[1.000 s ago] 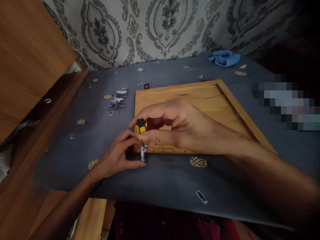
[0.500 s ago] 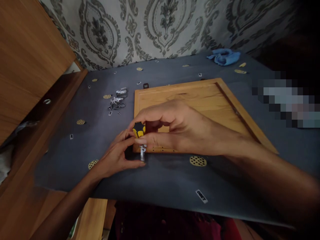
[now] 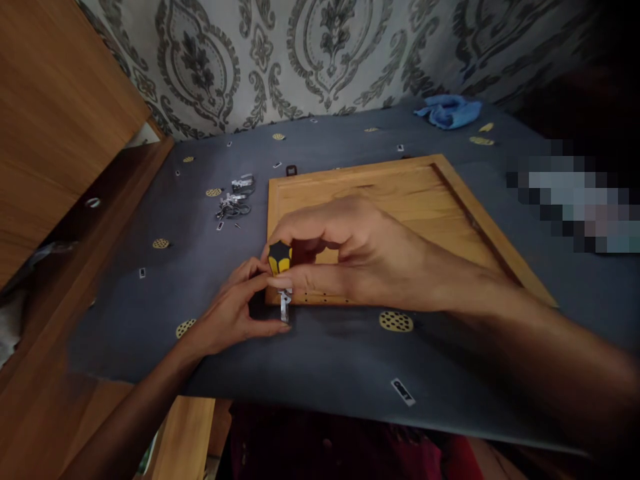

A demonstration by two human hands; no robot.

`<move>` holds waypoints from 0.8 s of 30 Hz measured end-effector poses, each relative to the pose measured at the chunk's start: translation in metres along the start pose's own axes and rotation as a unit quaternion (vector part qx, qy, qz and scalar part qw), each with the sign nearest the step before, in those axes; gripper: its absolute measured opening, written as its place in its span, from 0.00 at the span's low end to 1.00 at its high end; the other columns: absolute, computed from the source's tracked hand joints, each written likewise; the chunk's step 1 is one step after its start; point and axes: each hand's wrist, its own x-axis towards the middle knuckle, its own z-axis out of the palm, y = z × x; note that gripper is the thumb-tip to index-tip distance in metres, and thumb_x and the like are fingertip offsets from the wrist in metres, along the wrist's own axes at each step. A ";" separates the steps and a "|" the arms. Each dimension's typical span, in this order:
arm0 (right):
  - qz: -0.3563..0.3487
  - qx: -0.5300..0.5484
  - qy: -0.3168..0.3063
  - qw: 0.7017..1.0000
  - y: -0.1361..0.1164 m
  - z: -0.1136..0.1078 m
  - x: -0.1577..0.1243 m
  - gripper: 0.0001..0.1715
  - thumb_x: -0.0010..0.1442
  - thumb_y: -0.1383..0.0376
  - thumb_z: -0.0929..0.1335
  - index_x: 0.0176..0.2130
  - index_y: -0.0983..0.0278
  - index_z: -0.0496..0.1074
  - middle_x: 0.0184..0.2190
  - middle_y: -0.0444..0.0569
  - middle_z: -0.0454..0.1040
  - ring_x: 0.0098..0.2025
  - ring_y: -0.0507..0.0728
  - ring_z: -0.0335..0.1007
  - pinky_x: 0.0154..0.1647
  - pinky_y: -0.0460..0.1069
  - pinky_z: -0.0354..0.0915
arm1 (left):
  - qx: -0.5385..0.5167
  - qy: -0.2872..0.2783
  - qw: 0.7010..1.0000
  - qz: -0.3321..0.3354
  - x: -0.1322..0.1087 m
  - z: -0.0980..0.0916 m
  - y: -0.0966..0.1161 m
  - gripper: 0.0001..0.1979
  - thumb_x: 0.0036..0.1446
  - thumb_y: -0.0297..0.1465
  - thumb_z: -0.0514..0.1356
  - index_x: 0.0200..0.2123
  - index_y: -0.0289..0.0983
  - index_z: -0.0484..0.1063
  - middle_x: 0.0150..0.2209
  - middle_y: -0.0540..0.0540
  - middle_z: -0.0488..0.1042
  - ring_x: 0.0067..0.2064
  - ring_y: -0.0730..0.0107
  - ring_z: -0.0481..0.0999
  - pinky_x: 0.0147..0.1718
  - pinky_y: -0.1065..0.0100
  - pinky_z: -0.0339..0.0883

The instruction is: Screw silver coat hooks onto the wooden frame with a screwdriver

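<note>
My right hand [image 3: 345, 253] pinches the black and yellow handle of a screwdriver [image 3: 280, 259] between thumb and fingers. The handle stands roughly upright over the near left corner of a framed wooden panel [image 3: 400, 180]. Its shaft and tip are hidden. Just below the handle, a silver metal hinge [image 3: 285, 307] juts out past the panel's near edge. My left hand [image 3: 240, 307] is closed around the hinge, thumb at its outer end and fingers beside the panel corner. Small dark holes [image 3: 325, 294] run along the panel's near edge, to the right of the hinge.
More metal hinges [image 3: 233, 200] lie in a small pile left of the panel, with a small screw [image 3: 237, 225] close by. A blue cloth [image 3: 450, 111] is at the back right of the grey patterned tablecloth [image 3: 320, 360]. A wooden cabinet [image 3: 60, 120] stands along the left.
The screwdriver handle has turned slightly in my right hand. My left hand stays on the hinge, and the panel keeps its place.
</note>
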 end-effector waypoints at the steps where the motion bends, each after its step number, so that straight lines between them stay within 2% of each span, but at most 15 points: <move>1: -0.001 -0.003 0.019 1.000 0.001 0.002 0.001 0.14 0.60 0.72 0.73 0.28 0.63 0.66 0.25 0.38 0.69 0.27 0.48 0.65 0.27 0.45 0.61 | -0.001 -0.004 1.000 -0.002 0.000 0.000 0.000 0.23 0.53 0.44 0.72 0.51 0.45 0.75 0.45 0.47 0.72 0.49 0.57 0.72 0.49 0.56 0.70; 4: -0.006 -0.021 0.092 0.996 0.005 0.008 0.002 0.19 0.60 0.65 0.75 0.27 0.61 0.62 0.23 0.36 0.64 0.26 0.48 0.61 0.26 0.45 0.58 | 0.000 -0.007 1.000 -0.003 0.000 0.000 0.000 0.24 0.54 0.44 0.71 0.51 0.44 0.73 0.47 0.46 0.72 0.50 0.56 0.72 0.49 0.56 0.69; 9: -0.021 -0.052 0.133 0.989 0.012 0.010 0.001 0.20 0.62 0.59 0.73 0.28 0.60 0.60 0.25 0.39 0.62 0.28 0.50 0.61 0.28 0.45 0.60 | 0.003 -0.007 1.000 0.004 0.003 -0.003 0.007 0.19 0.53 0.43 0.72 0.44 0.43 0.75 0.47 0.46 0.72 0.51 0.55 0.71 0.51 0.56 0.69; 13: -0.022 -0.072 0.127 0.989 0.013 0.008 0.001 0.20 0.62 0.61 0.72 0.28 0.60 0.59 0.25 0.39 0.62 0.29 0.49 0.60 0.28 0.45 0.59 | -0.009 -0.007 1.000 0.001 0.005 -0.005 0.011 0.18 0.53 0.42 0.72 0.45 0.43 0.75 0.46 0.47 0.72 0.50 0.56 0.72 0.52 0.56 0.69; 19: -0.001 -0.070 0.078 0.994 0.015 0.008 0.001 0.15 0.64 0.63 0.71 0.29 0.60 0.63 0.25 0.40 0.65 0.28 0.50 0.61 0.25 0.46 0.58 | -0.007 -0.009 1.000 -0.009 0.004 -0.004 0.010 0.18 0.53 0.41 0.72 0.45 0.44 0.75 0.48 0.46 0.72 0.51 0.55 0.72 0.53 0.54 0.69; 24: -0.004 -0.070 0.088 0.994 0.017 0.009 0.001 0.15 0.63 0.62 0.72 0.29 0.60 0.64 0.23 0.38 0.65 0.26 0.49 0.61 0.24 0.45 0.57 | -0.004 -0.003 1.000 0.000 0.004 -0.004 0.008 0.19 0.52 0.41 0.72 0.45 0.44 0.75 0.48 0.47 0.72 0.50 0.56 0.72 0.52 0.55 0.70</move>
